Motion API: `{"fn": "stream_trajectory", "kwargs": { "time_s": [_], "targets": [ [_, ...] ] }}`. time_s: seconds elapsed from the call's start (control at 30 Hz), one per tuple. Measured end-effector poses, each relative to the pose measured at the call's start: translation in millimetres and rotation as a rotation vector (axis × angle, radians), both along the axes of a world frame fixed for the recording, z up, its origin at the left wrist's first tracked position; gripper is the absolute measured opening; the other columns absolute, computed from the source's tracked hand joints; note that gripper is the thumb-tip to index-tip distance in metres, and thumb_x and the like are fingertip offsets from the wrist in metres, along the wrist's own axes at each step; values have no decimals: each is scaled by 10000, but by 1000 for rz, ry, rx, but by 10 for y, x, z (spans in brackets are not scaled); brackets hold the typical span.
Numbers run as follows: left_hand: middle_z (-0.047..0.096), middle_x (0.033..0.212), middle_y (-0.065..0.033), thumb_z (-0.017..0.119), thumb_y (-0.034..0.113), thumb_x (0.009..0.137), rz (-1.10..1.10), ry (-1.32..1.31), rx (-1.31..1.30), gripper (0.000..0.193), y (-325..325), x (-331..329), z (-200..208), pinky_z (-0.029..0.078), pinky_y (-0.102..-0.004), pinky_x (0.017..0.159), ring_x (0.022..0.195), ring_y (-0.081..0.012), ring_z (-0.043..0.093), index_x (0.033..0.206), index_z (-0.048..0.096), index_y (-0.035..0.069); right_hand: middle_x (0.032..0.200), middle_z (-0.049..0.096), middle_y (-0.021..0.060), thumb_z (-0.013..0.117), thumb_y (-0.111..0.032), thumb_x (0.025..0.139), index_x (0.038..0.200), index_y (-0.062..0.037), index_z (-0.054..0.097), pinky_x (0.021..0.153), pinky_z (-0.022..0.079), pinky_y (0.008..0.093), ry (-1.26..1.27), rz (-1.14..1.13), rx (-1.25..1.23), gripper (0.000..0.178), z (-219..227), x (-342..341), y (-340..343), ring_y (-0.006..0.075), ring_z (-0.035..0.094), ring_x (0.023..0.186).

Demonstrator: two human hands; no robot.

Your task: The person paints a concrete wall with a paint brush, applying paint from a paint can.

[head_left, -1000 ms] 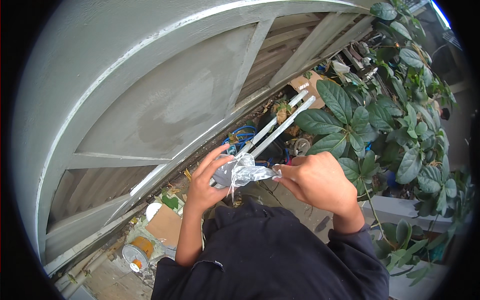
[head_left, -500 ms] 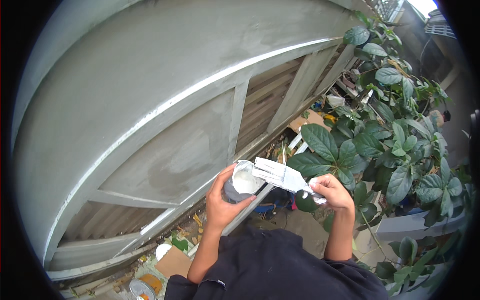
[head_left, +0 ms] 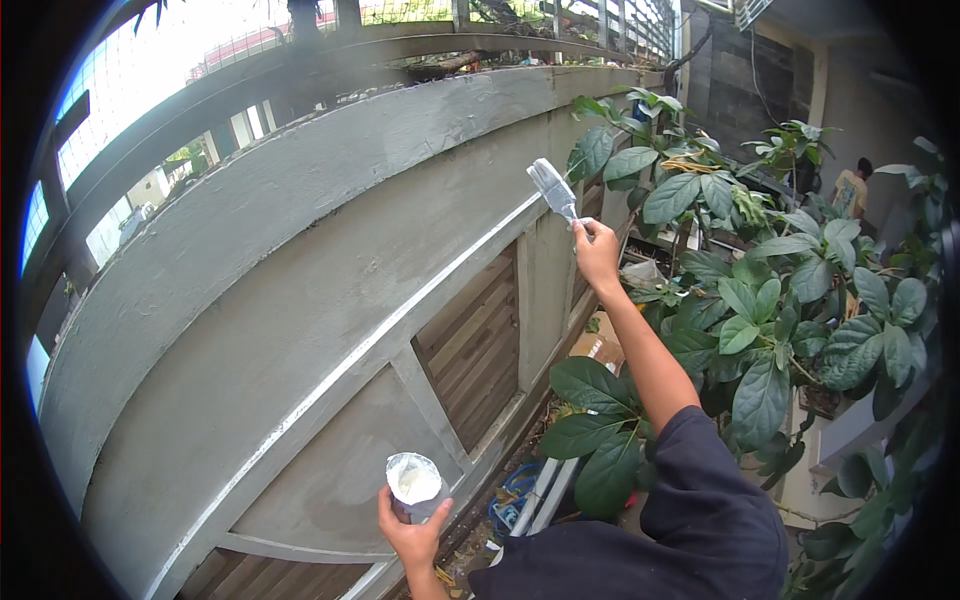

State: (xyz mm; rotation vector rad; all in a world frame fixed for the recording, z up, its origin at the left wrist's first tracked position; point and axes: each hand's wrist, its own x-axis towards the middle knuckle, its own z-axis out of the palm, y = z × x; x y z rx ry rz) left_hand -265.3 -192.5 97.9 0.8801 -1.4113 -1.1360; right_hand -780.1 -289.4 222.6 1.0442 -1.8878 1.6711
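My left hand (head_left: 412,535) is wrapped round a small cup of white paint (head_left: 415,480), its rim smeared white. In my right hand (head_left: 596,248), stretched out ahead, is a paintbrush (head_left: 552,188), gripped by its handle with the bristles pointing up and left. White paint coats the bristles. The brush is close to the grey wall (head_left: 300,290), near the far end of a white painted strip (head_left: 375,340) along a ledge; whether it touches cannot be told. Below that ledge are recessed panels, one of brown slats (head_left: 470,345).
Leafy plants (head_left: 740,300) crowd my right side, some leaves close to my right arm. Pale rails (head_left: 540,500) and a blue coil (head_left: 513,495) lie low beside the wall. A metal fence (head_left: 420,40) tops the wall. Another person (head_left: 852,190) is far off at the right.
The paintbrush has left the cup's mouth and gone up and forward to the wall in my right hand. My left hand holds the cup lower in view. The view has tilted up.
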Motion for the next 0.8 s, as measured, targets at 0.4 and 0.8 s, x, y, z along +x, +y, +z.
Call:
{"fn": "stream_trajectory", "kwargs": {
  "time_s": [0.4,0.8],
  "targets": [
    [555,1314,-154,844,-53,656,340,-51,40,858,119,726,-643,452,-404,1086,1218,-262,583,1417,448,-33,701,661,170,650,-188,974,1047,-83,710,594,508,443,285,209,113,142,-91,740,130,374,668,655],
    [538,1352,-169,825,-72,653,427,-38,-7,869,154,732,-476,432,-435,1110,1255,-277,564,1432,442,-36,820,696,272,627,-239,974,985,-11,713,704,501,551,15,-170,27,244,76,-382,-809,485,674,807]
  ]
}}
